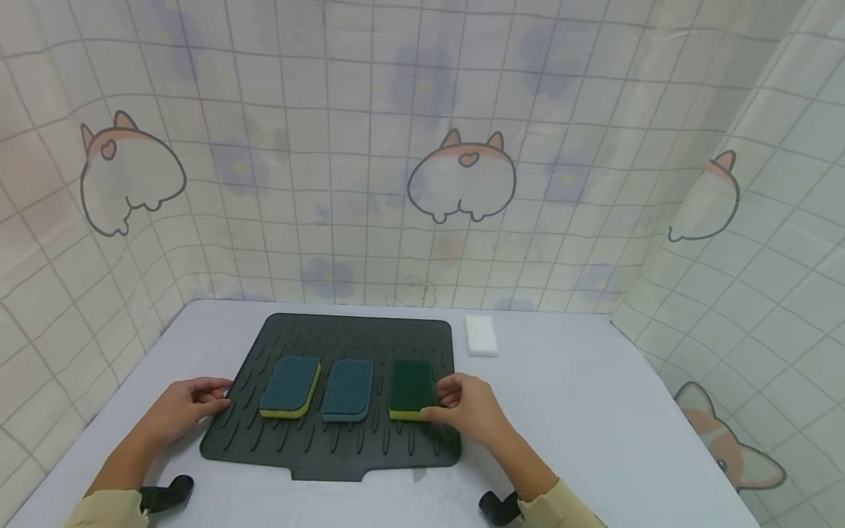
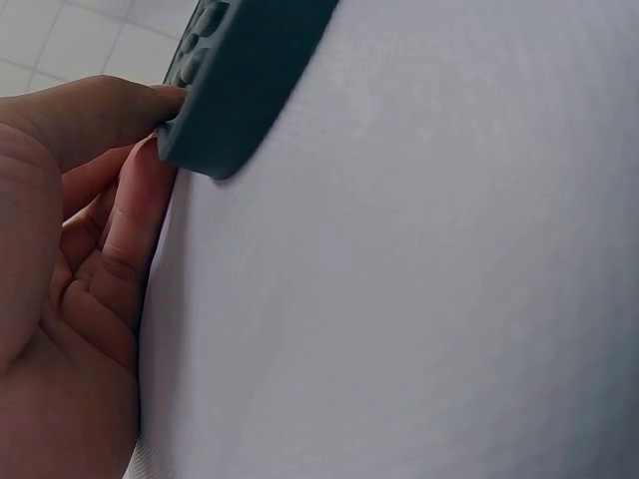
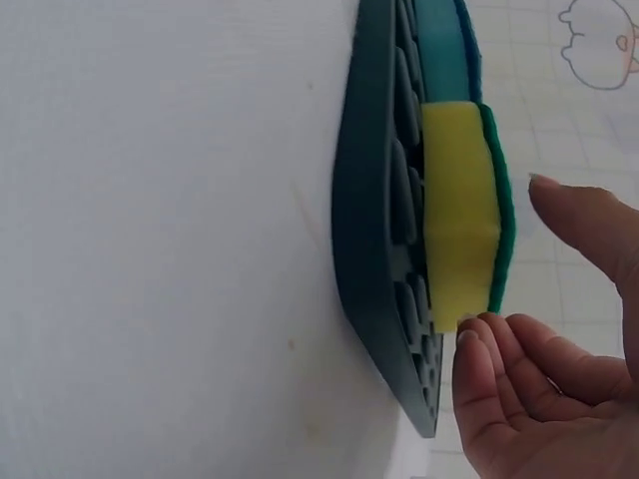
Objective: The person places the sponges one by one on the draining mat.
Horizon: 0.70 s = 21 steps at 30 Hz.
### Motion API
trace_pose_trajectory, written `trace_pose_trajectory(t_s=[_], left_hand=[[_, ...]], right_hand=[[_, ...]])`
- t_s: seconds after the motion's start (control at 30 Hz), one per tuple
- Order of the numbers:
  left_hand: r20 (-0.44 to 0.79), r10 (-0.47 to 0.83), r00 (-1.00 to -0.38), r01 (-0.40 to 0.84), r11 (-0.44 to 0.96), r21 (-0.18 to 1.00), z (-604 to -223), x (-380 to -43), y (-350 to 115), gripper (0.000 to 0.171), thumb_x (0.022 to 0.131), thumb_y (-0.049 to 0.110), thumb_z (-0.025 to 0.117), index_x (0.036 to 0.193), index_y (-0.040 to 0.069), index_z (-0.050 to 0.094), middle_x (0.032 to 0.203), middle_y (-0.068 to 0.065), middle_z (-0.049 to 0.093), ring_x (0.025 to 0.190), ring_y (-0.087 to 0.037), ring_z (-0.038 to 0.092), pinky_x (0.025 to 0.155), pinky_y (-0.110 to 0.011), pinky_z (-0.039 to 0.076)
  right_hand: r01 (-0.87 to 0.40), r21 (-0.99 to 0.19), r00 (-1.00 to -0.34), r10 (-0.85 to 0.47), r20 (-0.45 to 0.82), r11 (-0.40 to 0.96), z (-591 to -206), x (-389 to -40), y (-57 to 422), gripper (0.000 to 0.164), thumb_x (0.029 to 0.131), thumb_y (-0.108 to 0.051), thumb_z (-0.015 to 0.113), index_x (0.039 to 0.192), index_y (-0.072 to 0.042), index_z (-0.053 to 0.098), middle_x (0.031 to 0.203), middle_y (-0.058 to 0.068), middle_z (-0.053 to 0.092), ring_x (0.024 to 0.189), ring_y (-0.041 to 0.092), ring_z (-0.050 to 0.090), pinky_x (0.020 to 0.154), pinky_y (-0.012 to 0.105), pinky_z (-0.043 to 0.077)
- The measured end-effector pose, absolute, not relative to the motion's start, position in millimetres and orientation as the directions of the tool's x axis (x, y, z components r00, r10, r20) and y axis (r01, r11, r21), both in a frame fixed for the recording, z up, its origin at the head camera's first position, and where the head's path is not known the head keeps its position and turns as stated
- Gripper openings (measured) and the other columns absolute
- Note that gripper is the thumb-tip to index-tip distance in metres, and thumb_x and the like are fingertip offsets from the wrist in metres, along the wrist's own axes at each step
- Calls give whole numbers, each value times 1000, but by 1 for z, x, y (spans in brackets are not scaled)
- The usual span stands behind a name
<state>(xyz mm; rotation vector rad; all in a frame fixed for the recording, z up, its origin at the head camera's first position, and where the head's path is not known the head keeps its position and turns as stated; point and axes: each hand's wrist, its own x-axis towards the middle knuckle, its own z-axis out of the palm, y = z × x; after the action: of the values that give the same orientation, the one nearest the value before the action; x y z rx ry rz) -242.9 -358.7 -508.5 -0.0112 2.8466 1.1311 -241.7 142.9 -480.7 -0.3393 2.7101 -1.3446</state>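
Three scouring sponges lie in a row on a dark ridged mat (image 1: 356,455) in the head view. The left sponge (image 1: 290,383) is blue on yellow, the middle sponge (image 1: 348,389) all blue, the right sponge (image 1: 412,385) dark green on yellow. My left hand (image 1: 181,409) pinches the mat's left edge; in the left wrist view the thumb lies on its ridged top and a finger at its side. My right hand (image 1: 472,407) is at the green-and-yellow sponge. The right wrist view shows fingertips (image 3: 479,334) at that sponge's end, with the thumb held apart.
A white block-shaped sponge (image 1: 481,336) lies beyond the mat's right back corner. White cloth (image 1: 581,411) covers the table. A curtain (image 1: 370,242) with a grid and animal drawings encloses the back and sides.
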Motion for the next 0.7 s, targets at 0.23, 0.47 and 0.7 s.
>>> trace_pose_trajectory(t_s=[0.23,0.47,0.7], left_hand=[[-69,23,-997,-30,731,681,-509,-243,-359,51,95,22,74,134,-9,60,97,-7,66,82,-12,54,64,-26,46],[-65,23,-998,-28,729,683,-507,-242,-357,50,95,20,74,133,-10,60,97,-7,67,82,-12,55,65,-25,47],[-58,21,-998,-23,741,671,-508,-243,-358,50,95,21,74,133,-9,61,97,-7,67,82,-12,55,65,-25,47]], right_hand=[[-157,-818,-979,-195,56,554,-476,-245,148,54,85,-40,84,120,-2,69,109,9,72,94,15,65,83,32,57],[-157,-832,-985,-146,92,533,-476,-254,153,52,87,-39,82,122,-3,69,111,11,72,95,14,66,83,32,58],[-172,-824,-985,-84,150,540,-479,-264,158,46,87,-35,83,120,-5,70,109,9,72,94,15,66,83,32,58]])
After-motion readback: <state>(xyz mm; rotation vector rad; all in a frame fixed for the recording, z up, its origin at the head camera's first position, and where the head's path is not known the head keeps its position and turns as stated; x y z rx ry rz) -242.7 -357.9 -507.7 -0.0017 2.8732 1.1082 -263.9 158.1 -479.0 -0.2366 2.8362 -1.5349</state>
